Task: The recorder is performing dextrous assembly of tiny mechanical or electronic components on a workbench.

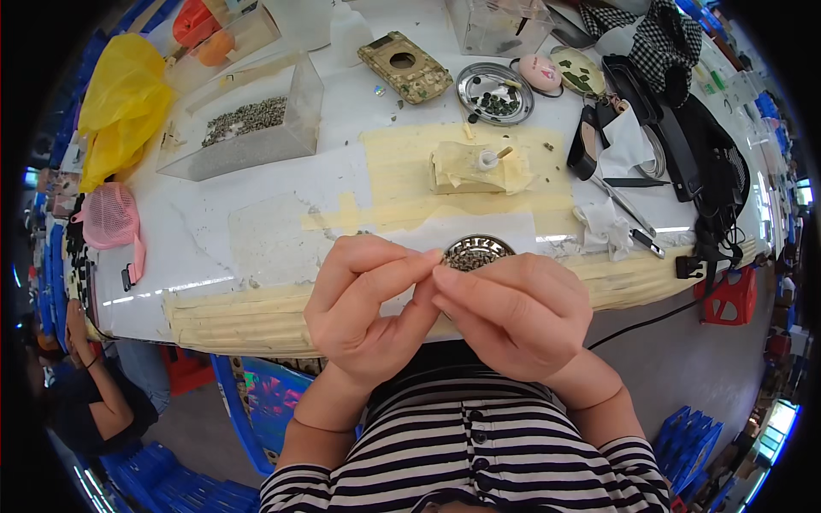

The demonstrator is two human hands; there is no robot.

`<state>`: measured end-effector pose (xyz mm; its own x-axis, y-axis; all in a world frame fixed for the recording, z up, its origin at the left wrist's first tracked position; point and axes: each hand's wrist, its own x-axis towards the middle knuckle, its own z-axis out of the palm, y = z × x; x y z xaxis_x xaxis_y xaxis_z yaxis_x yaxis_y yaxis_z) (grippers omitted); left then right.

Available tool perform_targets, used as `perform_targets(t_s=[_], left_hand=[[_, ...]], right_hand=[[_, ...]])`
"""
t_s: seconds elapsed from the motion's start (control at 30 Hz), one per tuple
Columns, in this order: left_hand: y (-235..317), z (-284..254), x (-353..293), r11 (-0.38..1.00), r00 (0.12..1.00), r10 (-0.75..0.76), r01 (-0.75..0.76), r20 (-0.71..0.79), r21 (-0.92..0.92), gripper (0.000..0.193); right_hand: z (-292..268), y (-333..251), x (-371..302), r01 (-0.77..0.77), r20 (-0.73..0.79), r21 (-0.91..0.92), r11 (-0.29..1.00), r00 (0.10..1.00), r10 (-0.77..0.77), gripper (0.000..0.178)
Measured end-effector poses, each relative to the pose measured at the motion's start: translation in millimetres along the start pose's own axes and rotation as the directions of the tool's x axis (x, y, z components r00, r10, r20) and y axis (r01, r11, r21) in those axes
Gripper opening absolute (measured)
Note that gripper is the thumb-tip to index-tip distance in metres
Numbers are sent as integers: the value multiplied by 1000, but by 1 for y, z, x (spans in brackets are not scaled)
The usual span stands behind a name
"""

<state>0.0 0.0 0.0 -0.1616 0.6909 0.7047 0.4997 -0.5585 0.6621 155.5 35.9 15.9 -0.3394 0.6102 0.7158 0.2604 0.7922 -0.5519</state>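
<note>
My left hand (369, 301) and my right hand (518, 315) meet fingertip to fingertip just over the table's front edge. Thumb and forefinger are pinched on both sides, and whatever sits between them is too small or hidden to name. Right behind the fingers stands a round shiny metal dish (487, 238) with many tiny camouflage-coloured parts in it; my right hand covers its near side. Farther back is a block wrapped in cream masking tape (453, 178), with a small white nozzle or cap (488, 160) and a thin stick on top.
A clear box (301, 111) of small parts stands back left, beside a yellow bag (128, 98). A camouflage model hull (406, 70) and a second metal dish (463, 83) lie at the back. Tweezers (629, 208) and crumpled tissue (605, 229) are at right. Another person's arm (107, 398) shows far left.
</note>
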Motion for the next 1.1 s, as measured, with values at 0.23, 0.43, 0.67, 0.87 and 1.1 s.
perform_targets(t_s=[0.23, 0.43, 0.67, 0.87, 1.1], left_hand=[[0, 0, -1, 1000, 1000, -16, 16, -12, -6, 29], [0, -1, 0, 999, 1000, 20, -20, 5, -45, 28], [0, 0, 0, 1000, 1000, -12, 12, 14, -4, 28], [0, 2, -1, 999, 999, -34, 34, -27, -15, 28], [-1, 0, -2, 999, 1000, 2, -2, 4, -48, 29]], right_hand=[[3, 2, 0, -99, -3, 52, 994, 995, 100, 28], [-5, -2, 1, -511, 263, 442, 737, 859, 438, 23], [-3, 0, 1, -59, 18, 135, 989, 998, 58, 28], [0, -1, 0, -87, 9, 110, 990, 996, 87, 31], [-1, 1, -2, -438, 192, 398, 806, 899, 394, 21]])
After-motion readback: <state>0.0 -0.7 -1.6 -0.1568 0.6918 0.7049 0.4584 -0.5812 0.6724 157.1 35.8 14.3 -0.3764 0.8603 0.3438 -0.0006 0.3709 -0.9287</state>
